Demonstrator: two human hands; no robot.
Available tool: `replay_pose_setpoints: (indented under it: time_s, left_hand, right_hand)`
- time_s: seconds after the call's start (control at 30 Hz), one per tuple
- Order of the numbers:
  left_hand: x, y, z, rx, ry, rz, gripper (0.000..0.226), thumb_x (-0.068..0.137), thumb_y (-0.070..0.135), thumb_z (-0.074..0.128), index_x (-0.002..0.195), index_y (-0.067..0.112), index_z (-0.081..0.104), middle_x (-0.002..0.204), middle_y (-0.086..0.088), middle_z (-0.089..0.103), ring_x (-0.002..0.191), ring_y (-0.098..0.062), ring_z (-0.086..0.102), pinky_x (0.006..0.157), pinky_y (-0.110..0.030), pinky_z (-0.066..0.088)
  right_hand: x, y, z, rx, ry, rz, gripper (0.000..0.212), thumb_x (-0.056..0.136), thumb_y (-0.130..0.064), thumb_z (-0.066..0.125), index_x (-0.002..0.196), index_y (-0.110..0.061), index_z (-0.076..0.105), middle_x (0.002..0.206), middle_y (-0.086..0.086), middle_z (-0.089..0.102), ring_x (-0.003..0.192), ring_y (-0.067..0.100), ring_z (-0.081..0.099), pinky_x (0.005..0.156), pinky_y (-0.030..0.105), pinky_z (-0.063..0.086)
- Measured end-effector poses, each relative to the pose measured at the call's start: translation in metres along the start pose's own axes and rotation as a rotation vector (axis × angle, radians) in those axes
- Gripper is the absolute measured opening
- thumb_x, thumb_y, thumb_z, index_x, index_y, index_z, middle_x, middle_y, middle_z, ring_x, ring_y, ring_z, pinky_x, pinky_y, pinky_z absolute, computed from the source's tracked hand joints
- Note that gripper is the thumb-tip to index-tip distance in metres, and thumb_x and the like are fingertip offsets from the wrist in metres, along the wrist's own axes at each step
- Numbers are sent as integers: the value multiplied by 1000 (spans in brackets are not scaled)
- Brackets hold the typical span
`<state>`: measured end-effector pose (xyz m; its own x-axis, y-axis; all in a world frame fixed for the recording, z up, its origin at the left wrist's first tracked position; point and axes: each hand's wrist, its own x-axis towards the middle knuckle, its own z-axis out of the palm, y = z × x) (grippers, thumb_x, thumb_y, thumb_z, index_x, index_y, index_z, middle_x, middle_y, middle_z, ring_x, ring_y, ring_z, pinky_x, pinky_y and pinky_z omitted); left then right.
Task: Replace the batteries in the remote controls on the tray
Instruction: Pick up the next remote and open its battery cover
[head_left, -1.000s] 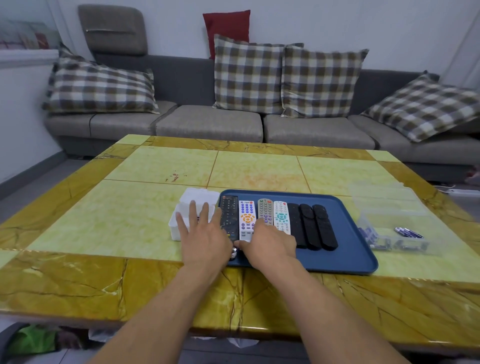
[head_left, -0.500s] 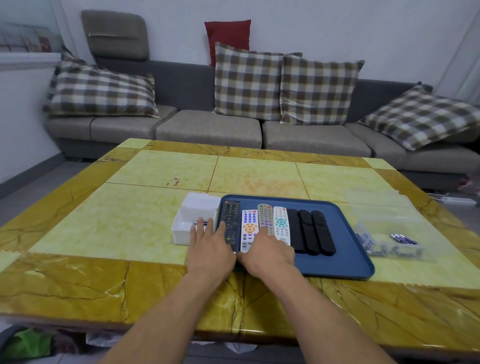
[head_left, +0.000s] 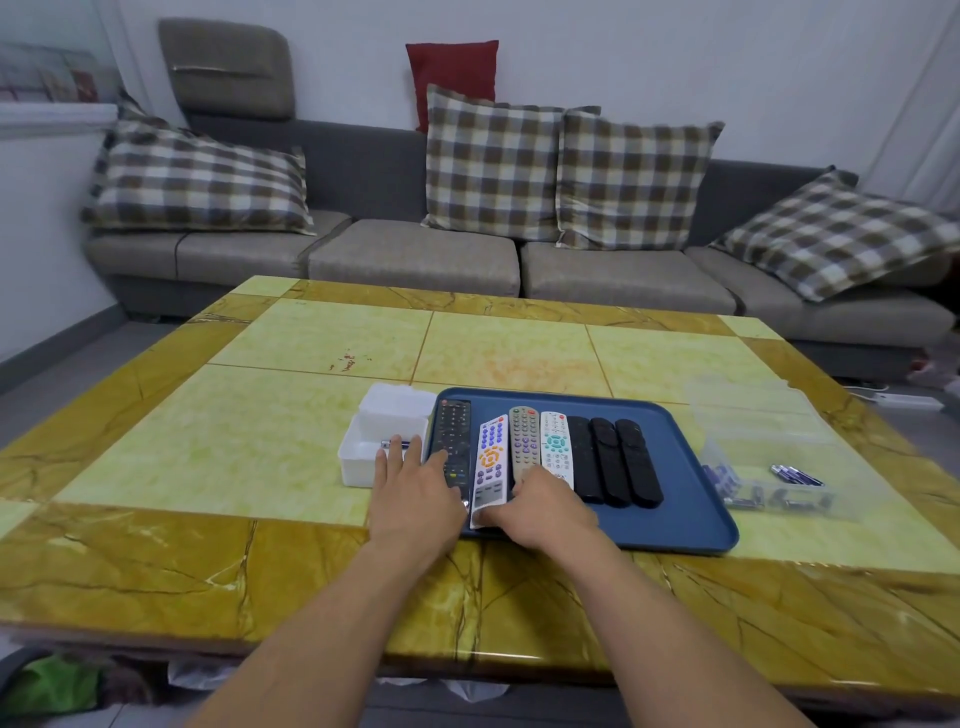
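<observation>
A blue tray (head_left: 691, 499) on the table holds several remotes side by side: a long black remote (head_left: 453, 431), a white remote with orange buttons (head_left: 491, 457), a grey remote (head_left: 523, 436), a white remote with teal buttons (head_left: 556, 447) and three plain black remotes (head_left: 610, 457). My left hand (head_left: 415, 499) lies flat, fingers apart, over the long black remote's near end and the tray's left rim. My right hand (head_left: 540, 512) curls around the near end of the orange-buttoned remote, which sits skewed and closer to the tray's near rim than the others.
A white open box (head_left: 384, 421) left of the tray holds a battery (head_left: 395, 444). A clear plastic box (head_left: 769, 493) right of the tray holds several batteries (head_left: 795, 475). The yellow marble table (head_left: 260, 441) fronts a grey sofa (head_left: 415, 260) with checked cushions.
The orange-buttoned white remote has slid toward the tray's near rim and turned slightly under my right hand. My left hand has shifted a little to the right, off the white box.
</observation>
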<state>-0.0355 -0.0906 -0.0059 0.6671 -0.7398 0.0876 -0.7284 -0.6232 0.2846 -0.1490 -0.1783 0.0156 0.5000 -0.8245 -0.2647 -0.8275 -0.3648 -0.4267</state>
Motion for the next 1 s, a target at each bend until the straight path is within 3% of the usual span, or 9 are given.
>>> replay_pose_setpoints:
  time_s: [0.2, 0.3, 0.47, 0.53, 0.63, 0.73, 0.83, 0.93, 1.0]
  left_hand:
    - [-4, 6, 1, -43, 49, -13, 60, 97, 36, 48, 154, 23, 34, 166, -10, 18, 155, -31, 3, 126, -43, 2]
    - [-5, 12, -2, -186, 239, 40, 47, 95, 31, 55, 141, 20, 54, 151, -5, 46, 145, -26, 27, 119, -38, 22]
    - [-4, 20, -10, -417, 385, 106, 15, 95, 28, 60, 103, 23, 72, 102, 6, 68, 101, -17, 51, 88, -30, 38]
    - [-9, 25, -17, -580, 347, 65, 18, 98, 34, 57, 98, 25, 72, 93, 9, 69, 92, -13, 54, 81, -32, 46]
    - [-15, 37, -31, -987, 132, 0, 21, 98, 47, 56, 103, 32, 69, 85, 11, 72, 78, -9, 65, 70, -22, 51]
    - [-14, 43, -37, -1190, -11, -62, 32, 94, 55, 58, 109, 28, 68, 86, 12, 75, 75, -9, 70, 71, -19, 50]
    - [-8, 36, -29, -1263, -111, -176, 49, 91, 58, 61, 100, 11, 68, 62, 11, 66, 51, -12, 51, 55, -28, 38]
    - [-2, 29, -22, -1487, -145, -277, 56, 81, 48, 71, 109, 0, 69, 81, -11, 72, 73, -21, 54, 62, -33, 37]
    - [1, 24, -20, -1598, -78, -297, 34, 88, 26, 70, 111, 0, 69, 95, -19, 73, 87, -27, 55, 68, -35, 39]
  right_hand:
    - [0, 1, 1, -81, -10, 24, 57, 75, -60, 63, 119, -24, 58, 114, 0, 65, 93, 23, 59, 73, 31, 44]
    - [2, 1, -6, 47, -74, 29, 53, 75, -53, 57, 115, -18, 60, 110, 4, 65, 96, 27, 62, 85, 36, 52]
    - [3, 10, -23, 487, -91, 58, 30, 82, -34, 59, 106, -15, 62, 86, 6, 66, 66, 22, 62, 56, 35, 54]
    - [-3, 10, -31, 490, 11, 3, 23, 86, -41, 57, 99, -21, 57, 93, 2, 66, 75, 21, 65, 66, 42, 58]
    - [-19, 6, -42, 284, 246, -176, 29, 88, -52, 56, 82, -27, 43, 80, -5, 63, 68, 17, 60, 53, 34, 43]
    - [-36, 0, -53, -11, 392, -396, 34, 85, -53, 61, 88, -26, 41, 73, -10, 58, 65, 17, 56, 51, 31, 35]
    - [-40, -6, -53, -225, 507, -574, 24, 88, -45, 59, 98, -31, 42, 89, -9, 57, 75, 19, 56, 55, 31, 32]
    - [-36, -4, -49, -191, 475, -627, 26, 89, -30, 63, 110, -36, 48, 103, -11, 55, 82, 16, 59, 57, 32, 38]
    - [-31, 3, -45, -81, 356, -573, 38, 90, -22, 62, 119, -41, 48, 106, -14, 52, 84, 13, 59, 65, 34, 49]
